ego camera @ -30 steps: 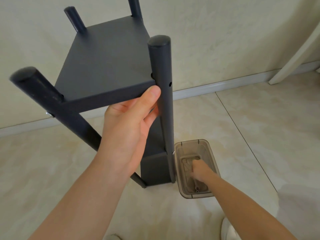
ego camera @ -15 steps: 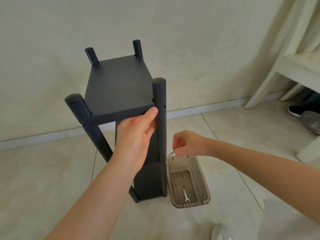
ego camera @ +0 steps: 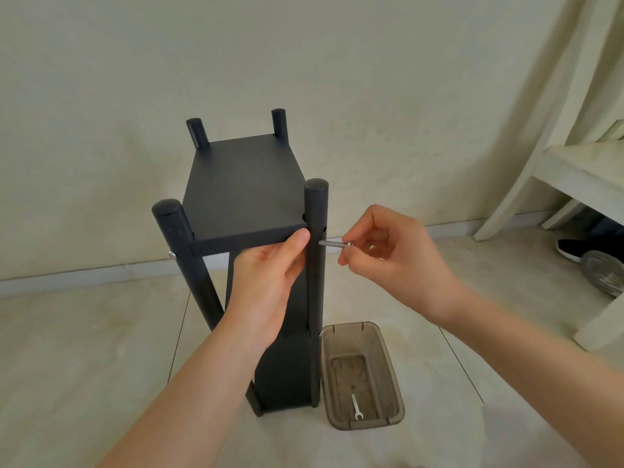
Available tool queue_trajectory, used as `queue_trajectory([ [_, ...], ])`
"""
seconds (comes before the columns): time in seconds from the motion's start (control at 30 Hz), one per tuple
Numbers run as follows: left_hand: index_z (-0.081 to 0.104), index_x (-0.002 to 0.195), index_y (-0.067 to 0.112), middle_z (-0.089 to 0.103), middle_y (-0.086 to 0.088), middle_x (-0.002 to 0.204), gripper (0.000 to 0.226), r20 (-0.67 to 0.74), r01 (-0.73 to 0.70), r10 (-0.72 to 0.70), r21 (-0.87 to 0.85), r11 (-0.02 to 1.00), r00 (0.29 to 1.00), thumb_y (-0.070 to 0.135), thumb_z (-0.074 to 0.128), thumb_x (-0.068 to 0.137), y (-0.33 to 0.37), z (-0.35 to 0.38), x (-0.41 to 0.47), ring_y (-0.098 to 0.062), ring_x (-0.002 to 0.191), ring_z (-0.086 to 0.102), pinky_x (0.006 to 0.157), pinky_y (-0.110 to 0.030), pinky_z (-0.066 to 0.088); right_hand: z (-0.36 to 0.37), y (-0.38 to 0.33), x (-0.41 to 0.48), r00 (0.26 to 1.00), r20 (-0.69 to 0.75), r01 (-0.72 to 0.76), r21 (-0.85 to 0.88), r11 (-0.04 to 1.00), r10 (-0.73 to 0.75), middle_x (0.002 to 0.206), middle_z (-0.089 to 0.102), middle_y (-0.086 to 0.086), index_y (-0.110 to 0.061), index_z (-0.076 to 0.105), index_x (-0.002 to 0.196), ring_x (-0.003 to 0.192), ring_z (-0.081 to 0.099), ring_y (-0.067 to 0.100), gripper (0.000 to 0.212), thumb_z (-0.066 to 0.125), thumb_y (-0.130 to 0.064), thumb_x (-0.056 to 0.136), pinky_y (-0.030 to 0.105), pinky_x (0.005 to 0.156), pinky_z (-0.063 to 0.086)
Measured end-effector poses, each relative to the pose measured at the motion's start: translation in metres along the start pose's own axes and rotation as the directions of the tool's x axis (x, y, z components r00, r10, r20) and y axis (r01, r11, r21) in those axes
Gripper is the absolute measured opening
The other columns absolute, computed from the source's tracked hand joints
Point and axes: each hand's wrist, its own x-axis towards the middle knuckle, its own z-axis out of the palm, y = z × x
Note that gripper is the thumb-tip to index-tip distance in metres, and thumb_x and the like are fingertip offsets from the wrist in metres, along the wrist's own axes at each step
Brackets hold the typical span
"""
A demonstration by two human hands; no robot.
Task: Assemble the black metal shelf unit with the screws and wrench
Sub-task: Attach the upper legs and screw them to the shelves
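Note:
The black metal shelf unit point(ego camera: 243, 184) stands upright on the floor with four round posts. My left hand point(ego camera: 270, 278) grips the front edge of its top shelf beside the near right post point(ego camera: 315, 265), thumb on the edge. My right hand point(ego camera: 388, 251) pinches a silver screw point(ego camera: 332, 244) held level, its tip touching the right side of that post just below a small hole. A small silver wrench point(ego camera: 355, 406) lies in the brown plastic box point(ego camera: 393, 376) on the floor right of the shelf's base. Another screw head point(ego camera: 172, 254) shows on the near left post.
A cream wall and baseboard run behind the shelf. A white chair or table frame point(ego camera: 553, 170) stands at the right, with a black shoe point(ego camera: 570, 248) and a grey round object point(ego camera: 604, 271) under it. The floor is pale tile.
My right hand rose from the brown box with a screw and brought it to the near right post. The view pulled back and up; my left hand kept its grip on the shelf.

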Motion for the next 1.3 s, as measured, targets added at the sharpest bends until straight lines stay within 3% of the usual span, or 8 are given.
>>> queue_trajectory([
  [0.13,0.077,0.102,0.014,0.077,-0.008,0.108,0.037,-0.009,-0.02,0.02,0.012,1.0,1.0,0.029,0.076,0.068,-0.002,-0.002,0.002,-0.024,0.105,0.073,0.103,-0.045,0.053,0.002,-0.004,0.006,0.998,-0.059,0.033,0.017,0.999,-0.032,0.076,0.072,0.003,-0.028,0.06,0.074,0.076,0.069,0.02,0.014,0.067,-0.017,0.078,0.026,0.069,0.054],
  [0.27,0.079,0.098,0.015,0.077,-0.006,0.107,0.035,-0.005,-0.034,0.034,0.009,0.999,0.999,0.029,0.077,0.067,-0.004,-0.004,0.003,-0.023,0.104,0.073,0.101,-0.045,0.053,0.004,-0.005,0.013,0.992,-0.129,0.001,0.069,0.998,0.008,0.073,0.072,0.002,-0.029,0.062,0.073,0.069,0.067,0.014,0.006,0.065,-0.023,0.074,0.015,0.059,0.046],
  [0.6,0.082,0.087,0.023,0.078,-0.003,0.104,0.021,0.024,-0.025,0.025,-0.016,1.0,0.999,0.031,0.077,0.069,-0.003,-0.006,0.002,-0.02,0.102,0.074,0.084,-0.027,0.06,0.003,-0.002,0.017,0.985,-0.164,-0.039,0.083,0.996,0.052,0.067,0.073,-0.004,-0.017,0.063,0.08,0.064,0.065,0.006,0.006,0.06,-0.012,0.079,0.015,0.058,0.048],
  [0.77,0.082,0.086,0.03,0.078,0.0,0.103,0.017,0.033,-0.033,0.034,-0.02,0.999,0.999,0.03,0.076,0.07,-0.002,-0.005,0.0,-0.018,0.102,0.074,0.081,-0.024,0.059,-0.002,-0.002,0.016,0.985,-0.163,-0.044,0.088,0.995,0.058,0.07,0.074,-0.004,-0.013,0.063,0.082,0.065,0.066,0.004,0.006,0.061,-0.008,0.083,0.019,0.063,0.052],
  [0.97,0.082,0.086,0.025,0.078,-0.003,0.101,0.018,0.026,-0.022,0.023,-0.038,0.999,0.999,0.03,0.077,0.07,-0.001,-0.005,0.0,-0.019,0.1,0.075,0.082,-0.025,0.06,0.005,0.0,0.008,0.999,-0.033,-0.038,0.029,0.999,0.039,0.08,0.076,-0.004,-0.019,0.064,0.079,0.081,0.072,0.014,0.012,0.073,-0.013,0.084,0.019,0.068,0.053],
  [1.13,0.08,0.092,0.02,0.078,-0.005,0.103,0.026,0.023,-0.032,0.033,-0.036,0.999,0.999,0.031,0.077,0.069,0.0,-0.004,-0.001,-0.021,0.1,0.075,0.084,-0.027,0.06,0.007,0.0,0.011,0.996,-0.058,-0.069,0.05,0.996,0.072,0.085,0.076,-0.008,-0.025,0.07,0.083,0.088,0.072,0.011,0.005,0.074,-0.022,0.084,0.035,0.084,0.056],
  [1.3,0.082,0.084,0.028,0.079,-0.001,0.099,0.015,0.019,-0.053,0.054,-0.021,0.998,0.998,0.03,0.076,0.07,-0.001,-0.004,-0.001,-0.017,0.098,0.075,0.074,-0.02,0.058,0.012,-0.001,0.011,0.995,-0.071,-0.068,0.074,0.995,0.074,0.086,0.076,-0.005,-0.028,0.069,0.08,0.087,0.071,0.011,0.009,0.074,-0.021,0.084,0.035,0.085,0.055],
])
